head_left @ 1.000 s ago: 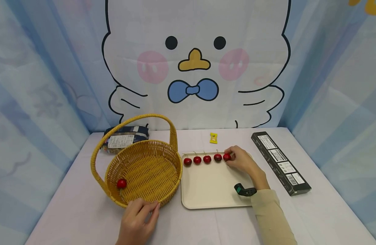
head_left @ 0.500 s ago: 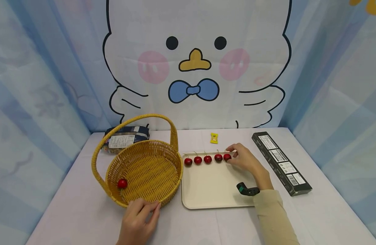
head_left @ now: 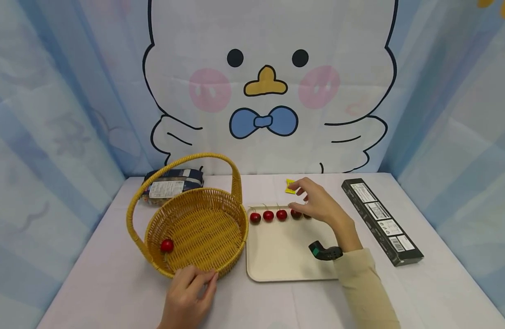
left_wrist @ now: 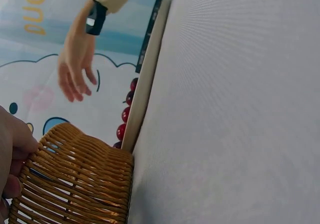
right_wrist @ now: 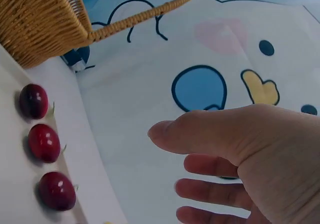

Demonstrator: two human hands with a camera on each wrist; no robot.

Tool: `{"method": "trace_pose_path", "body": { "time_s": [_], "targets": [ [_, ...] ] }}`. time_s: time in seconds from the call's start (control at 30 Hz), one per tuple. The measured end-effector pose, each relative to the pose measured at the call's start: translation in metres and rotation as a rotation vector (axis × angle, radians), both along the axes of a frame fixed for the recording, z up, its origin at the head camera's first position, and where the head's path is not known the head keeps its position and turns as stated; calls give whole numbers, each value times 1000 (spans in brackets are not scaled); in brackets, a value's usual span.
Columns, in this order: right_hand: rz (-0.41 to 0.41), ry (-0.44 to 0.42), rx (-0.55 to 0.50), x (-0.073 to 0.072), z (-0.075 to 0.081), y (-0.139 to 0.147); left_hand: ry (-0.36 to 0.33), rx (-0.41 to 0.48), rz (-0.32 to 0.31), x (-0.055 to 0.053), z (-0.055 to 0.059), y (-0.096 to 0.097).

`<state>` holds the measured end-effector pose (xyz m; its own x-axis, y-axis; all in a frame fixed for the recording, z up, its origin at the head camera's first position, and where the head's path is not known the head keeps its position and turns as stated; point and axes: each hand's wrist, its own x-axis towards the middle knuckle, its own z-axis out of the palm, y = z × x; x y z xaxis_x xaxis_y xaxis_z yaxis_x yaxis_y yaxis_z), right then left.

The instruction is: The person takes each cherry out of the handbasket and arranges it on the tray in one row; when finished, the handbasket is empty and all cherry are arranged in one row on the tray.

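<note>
My left hand (head_left: pixel 188 294) pinches the near rim of a yellow wicker basket (head_left: pixel 207 228) with a tall handle. One red cherry (head_left: pixel 167 246) lies in the basket at its left side. To the right, a cream tray (head_left: pixel 291 251) bears several dark red cherries (head_left: pixel 281 215) in a row along its far edge, stems pointing away. Over the right end of that row hovers my right hand (head_left: pixel 322 205), thumb and fingers spread apart around nothing. It partly hides the last cherries. In the right wrist view, three cherries (right_wrist: pixel 44 143) sit on the tray, apart from the hand.
A yellow wrapped candy (head_left: pixel 290 186) lies behind the tray, partly covered by my right hand. To the tray's right is a long black box (head_left: pixel 381 221) with white labels. Behind the basket sits a dark blue packet (head_left: pixel 176 183). A printed curtain (head_left: pixel 268 151) closes off the back.
My right hand has let go of the rightmost cherry, risen from the tray and moved slightly left, its fingers opening. The left hand stays on the basket rim.
</note>
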<state>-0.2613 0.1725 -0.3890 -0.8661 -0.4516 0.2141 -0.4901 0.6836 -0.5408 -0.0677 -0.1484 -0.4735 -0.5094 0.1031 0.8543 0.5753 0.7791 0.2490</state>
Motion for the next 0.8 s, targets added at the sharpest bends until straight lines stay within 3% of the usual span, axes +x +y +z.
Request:
{"method": "trace_pose_path", "body": {
  "time_s": [0.37,0.63,0.8],
  "targets": [
    [192,54,-30,1,30,-56,10,6,3,0,1,1],
    [316,-1,-24,2,38,-99,4,0,-2,0,1,0],
    [417,-38,-8,1,35,-131,16,-2,-5,0,1,0]
  ]
}}
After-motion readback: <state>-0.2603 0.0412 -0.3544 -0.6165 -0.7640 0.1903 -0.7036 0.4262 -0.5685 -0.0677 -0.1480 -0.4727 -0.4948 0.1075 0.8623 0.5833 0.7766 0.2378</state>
